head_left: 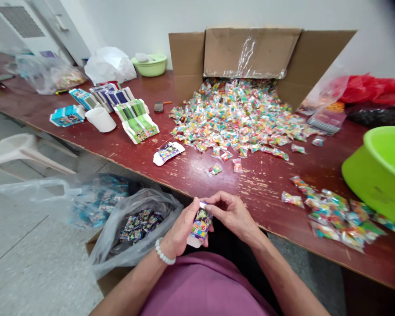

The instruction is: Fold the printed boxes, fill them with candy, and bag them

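Between my hands, just off the table's front edge, is a small printed candy box [201, 224] in dark purple with a colourful picture. My left hand [184, 224] wraps round its side and holds it; a white flap sticks out at the bottom. My right hand [228, 213] has thumb and fingers pinched at the box's top white flap. Another flattened candy box [169, 152] lies on the table ahead of my hands. Wrapped candy packets [246, 118] spill in a big heap from an open cardboard carton [252, 52]. Two loose packets lie nearer to me.
Flat box stacks [136, 118] and a white cup [101, 120] stand at the left. A lined carton [136, 235] of filled boxes sits on the floor. A green basin [378, 166] and a smaller candy pile [342, 215] are at the right. A white stool [23, 151] stands left.
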{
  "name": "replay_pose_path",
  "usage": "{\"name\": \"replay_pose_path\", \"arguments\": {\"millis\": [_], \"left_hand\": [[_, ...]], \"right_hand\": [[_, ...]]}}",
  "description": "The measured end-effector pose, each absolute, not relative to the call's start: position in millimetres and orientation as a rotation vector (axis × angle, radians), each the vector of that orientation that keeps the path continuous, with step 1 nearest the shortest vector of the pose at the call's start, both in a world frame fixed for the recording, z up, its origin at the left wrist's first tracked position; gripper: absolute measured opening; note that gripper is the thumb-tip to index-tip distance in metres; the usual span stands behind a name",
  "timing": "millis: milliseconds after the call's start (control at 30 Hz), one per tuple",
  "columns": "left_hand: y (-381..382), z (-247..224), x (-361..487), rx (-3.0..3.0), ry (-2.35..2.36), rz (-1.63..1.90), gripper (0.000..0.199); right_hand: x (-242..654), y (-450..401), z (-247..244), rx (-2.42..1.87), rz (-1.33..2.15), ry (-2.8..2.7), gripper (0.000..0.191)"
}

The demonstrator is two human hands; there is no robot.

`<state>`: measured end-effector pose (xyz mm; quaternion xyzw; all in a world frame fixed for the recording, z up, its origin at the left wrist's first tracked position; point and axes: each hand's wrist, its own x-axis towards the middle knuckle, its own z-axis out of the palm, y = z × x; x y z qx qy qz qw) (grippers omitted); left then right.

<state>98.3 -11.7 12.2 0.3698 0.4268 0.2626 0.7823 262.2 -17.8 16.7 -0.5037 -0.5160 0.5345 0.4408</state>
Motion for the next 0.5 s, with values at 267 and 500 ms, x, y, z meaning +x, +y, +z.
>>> {"name": "replay_pose_path", "arguments": {"millis": [267,500], "left_hand": [[-9.4,15.2,94.0,1.017,0.93,0.544,0.065],[-5.8,8.6,90.6,0.995,0.921,0.576,0.066]], "right_hand": [[260.6,-11.7,21.4,-1.255,1.463,-1.051,0.023],[256.6,-15.4,22.9,-1.125,1.49,-1.064,0.022]]}}
